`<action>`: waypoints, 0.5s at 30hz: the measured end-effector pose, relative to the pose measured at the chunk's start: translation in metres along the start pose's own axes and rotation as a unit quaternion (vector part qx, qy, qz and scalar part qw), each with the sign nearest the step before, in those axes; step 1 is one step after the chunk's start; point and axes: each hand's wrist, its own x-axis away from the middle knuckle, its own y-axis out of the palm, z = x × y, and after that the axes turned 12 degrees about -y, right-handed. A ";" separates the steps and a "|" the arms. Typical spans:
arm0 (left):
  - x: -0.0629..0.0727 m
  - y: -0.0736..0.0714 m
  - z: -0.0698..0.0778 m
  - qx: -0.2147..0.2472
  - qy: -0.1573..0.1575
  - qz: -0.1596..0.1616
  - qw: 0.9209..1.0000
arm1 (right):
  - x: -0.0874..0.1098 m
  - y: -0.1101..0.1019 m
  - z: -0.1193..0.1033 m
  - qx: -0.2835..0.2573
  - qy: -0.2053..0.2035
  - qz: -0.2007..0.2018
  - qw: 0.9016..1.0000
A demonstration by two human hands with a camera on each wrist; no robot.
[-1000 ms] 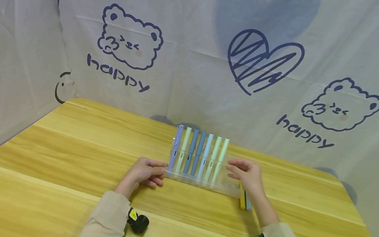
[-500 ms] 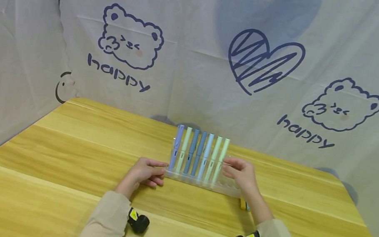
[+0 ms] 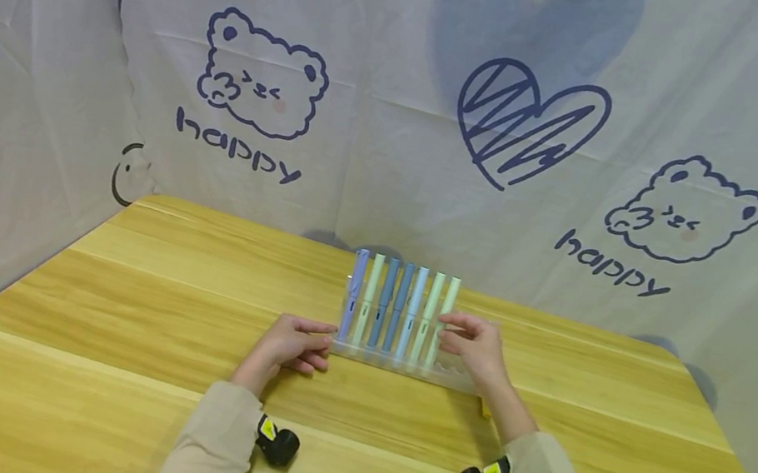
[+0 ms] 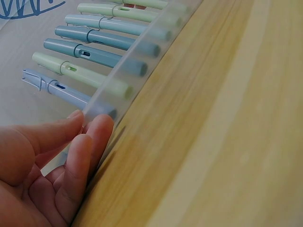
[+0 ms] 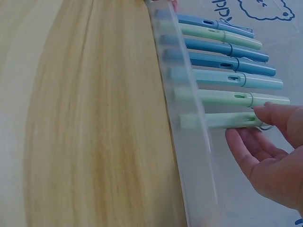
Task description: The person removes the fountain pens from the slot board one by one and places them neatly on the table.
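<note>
On the left of the yellow wood-grained desk [image 3: 130, 311], the left hand [image 3: 287, 345] pinches the corner of a translucent plastic rack [image 3: 387, 362], a hold best kept firm against sliding. Beyond six slim pastel and blue pens [image 3: 382, 305], the right hand [image 3: 475, 351], thumb and fingers closed round the rightmost pale-green cylindrical pen [image 5: 220, 121] in the rack, should keep it parallel to its neighbours.

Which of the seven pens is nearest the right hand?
The pale green pen at the row's right end in the head view: the right hand pinches it; the other six pens stand farther left.
</note>
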 end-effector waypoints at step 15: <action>0.000 0.001 0.000 0.000 -0.001 0.002 1.000 | 0.001 0.005 0.007 0.031 -0.008 0.026 0.999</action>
